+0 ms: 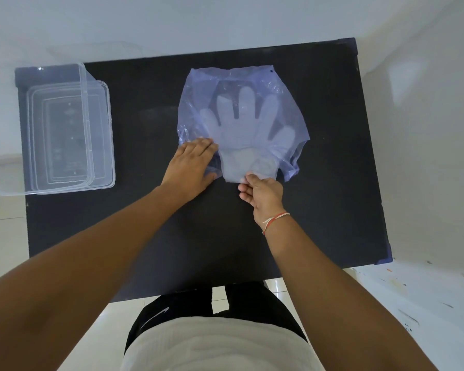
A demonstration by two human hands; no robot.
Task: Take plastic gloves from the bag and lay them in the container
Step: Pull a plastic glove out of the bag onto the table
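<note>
The plastic gloves (pixel 248 124) lie as a flat stack inside the bluish see-through bag (pixel 241 76), right of centre in the upper half of the frame, with the cuff end poking out of the bag's mouth toward the person. The right hand (pixel 263 194) has thumb and fingertips closed on that cuff edge. The left hand (pixel 192 167) rests flat and spread on the bag's left corner, pinning it to the black table (pixel 145 215).

The film is thin and clingy, so a pull could likely bring out several gloves at once, or drag the whole bag along if the left hand's pressure eases. The pinch looks shallow and might slip off the cuff.

The clear container (pixel 65 135) sits well apart at the upper left of the frame, overhanging the table edge; a careless drop could nudge it off.

No writing on the bag or container is readable; a white swoosh logo (pixel 156 315) shows on the dark shorts (pixel 241 298) at the bottom.
</note>
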